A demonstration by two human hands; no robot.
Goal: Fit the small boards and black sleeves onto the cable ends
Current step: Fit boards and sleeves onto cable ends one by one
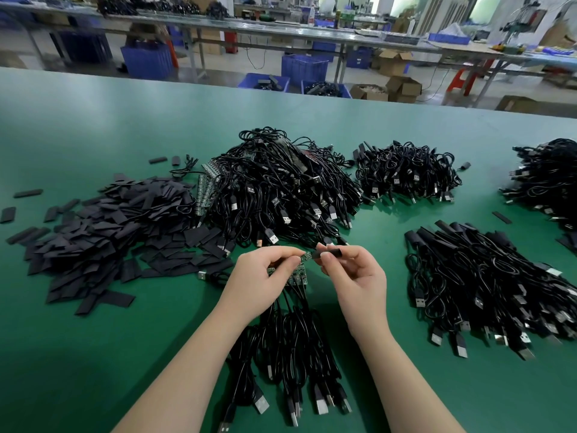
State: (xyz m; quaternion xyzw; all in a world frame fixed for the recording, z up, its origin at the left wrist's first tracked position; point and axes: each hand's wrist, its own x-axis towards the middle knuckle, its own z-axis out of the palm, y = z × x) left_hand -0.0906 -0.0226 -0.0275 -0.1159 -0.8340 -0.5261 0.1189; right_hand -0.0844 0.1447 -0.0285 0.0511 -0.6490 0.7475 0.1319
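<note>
- No text, label, brand, number or sign can be read anywhere in the view.
- The small green boards (298, 271) held over the green desk (93, 354) show only tiny parts; any print on them is too small to make out.
- The USB plugs of the cable pile (281, 195) behind the boards carry a small mark, but it is too blurred to read.
- The white bottle (311, 14) on the far bench, well behind the cable pile, has a label that is only a smear of colour.
- The cardboard boxes (402, 89) on the floor behind the desk show no legible print.
</note>
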